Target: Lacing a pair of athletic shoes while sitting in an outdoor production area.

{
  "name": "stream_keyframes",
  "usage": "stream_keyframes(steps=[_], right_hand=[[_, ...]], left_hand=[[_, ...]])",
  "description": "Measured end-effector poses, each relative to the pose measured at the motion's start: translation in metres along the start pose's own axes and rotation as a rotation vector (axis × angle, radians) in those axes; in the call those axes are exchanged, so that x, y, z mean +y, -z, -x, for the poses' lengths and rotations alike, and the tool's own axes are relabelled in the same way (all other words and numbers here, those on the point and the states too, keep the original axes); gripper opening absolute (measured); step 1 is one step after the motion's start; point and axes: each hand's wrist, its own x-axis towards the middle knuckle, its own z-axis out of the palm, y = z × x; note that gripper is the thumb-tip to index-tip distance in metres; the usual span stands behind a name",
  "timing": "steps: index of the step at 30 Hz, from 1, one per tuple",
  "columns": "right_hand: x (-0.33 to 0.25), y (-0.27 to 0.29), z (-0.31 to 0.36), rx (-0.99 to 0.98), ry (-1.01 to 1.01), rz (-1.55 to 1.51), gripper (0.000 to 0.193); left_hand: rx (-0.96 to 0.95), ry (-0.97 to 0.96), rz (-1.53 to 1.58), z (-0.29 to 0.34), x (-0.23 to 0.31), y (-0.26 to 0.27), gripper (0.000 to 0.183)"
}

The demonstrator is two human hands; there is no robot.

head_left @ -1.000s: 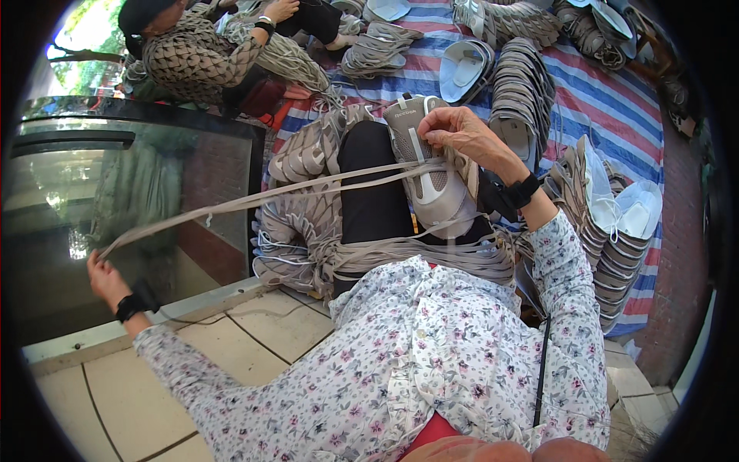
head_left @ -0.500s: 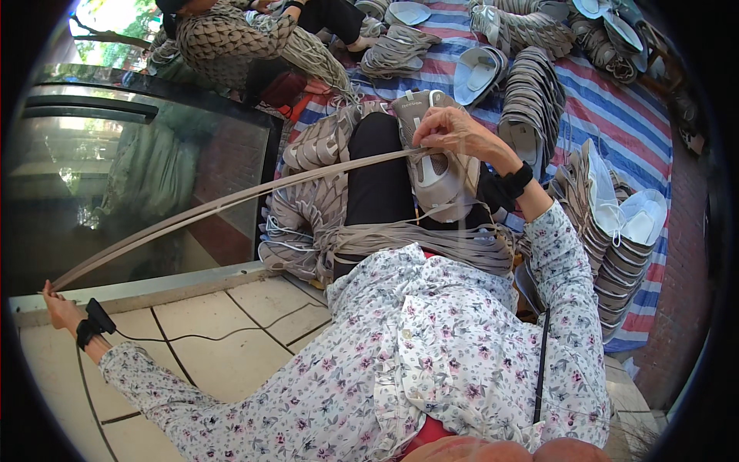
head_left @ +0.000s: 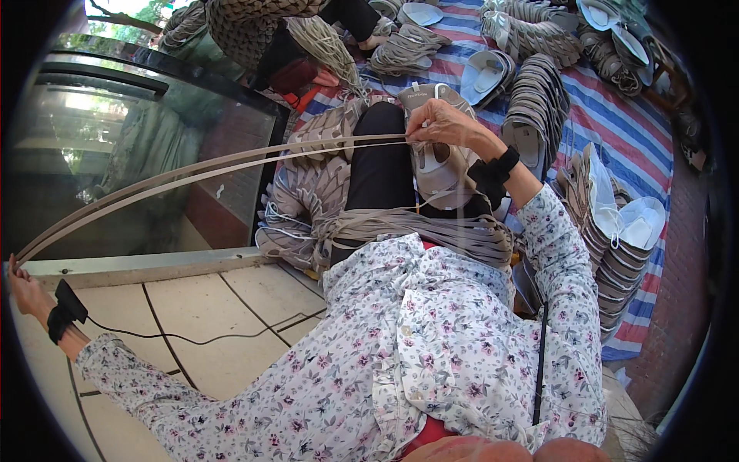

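Note:
A taupe flat cord (head_left: 285,147), doubled into two strands, stretches in a bowed line between my hands. At the far left edge my left hand (head_left: 29,292) has its fingers closed around the cord's end. My right hand (head_left: 443,125) pinches the other end just above a grey-beige shoe upper (head_left: 439,183) with white trim, which rests on my thigh. The right hand partly hides that upper. Across my lap lies a thick bundle of similar taupe cords (head_left: 423,235).
Stacked shoe uppers (head_left: 539,115) and piled woven uppers (head_left: 304,185) surround my legs on a striped sheet (head_left: 608,115). A glass-fronted case (head_left: 146,177) stands left, above floor tiles (head_left: 215,308). Another person (head_left: 262,38) sits at the far left. A cable (head_left: 185,336) trails from my left wrist.
My left hand has moved farther left and up, with the cord reaching longer between the hands. My right hand has shifted slightly left and up. The view has tilted a little.

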Motion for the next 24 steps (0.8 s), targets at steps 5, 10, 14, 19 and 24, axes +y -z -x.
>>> stream_keyframes(steps=[5,10,14,19,24], right_hand=[[-0.006,-0.012,0.004,0.157,-0.045,0.165,0.01],[-0.019,-0.012,0.023,0.12,-0.086,-0.199,0.022],[-0.037,0.022,0.046,0.433,-0.097,-0.554,0.034],[0.026,0.124,0.134,0.665,0.199,-1.146,0.035],[0.108,0.213,0.351,1.042,-0.104,-0.973,0.028]], left_hand=[[-0.106,0.152,0.057,0.08,-0.049,-0.062,0.015],[-0.199,0.073,0.029,0.035,-0.024,-0.023,0.02],[-0.301,0.243,0.124,0.247,-0.063,-0.164,0.024],[-0.675,0.386,-0.138,0.341,-0.052,-0.208,0.026],[-1.198,0.4,0.096,0.592,0.053,-0.39,0.038]])
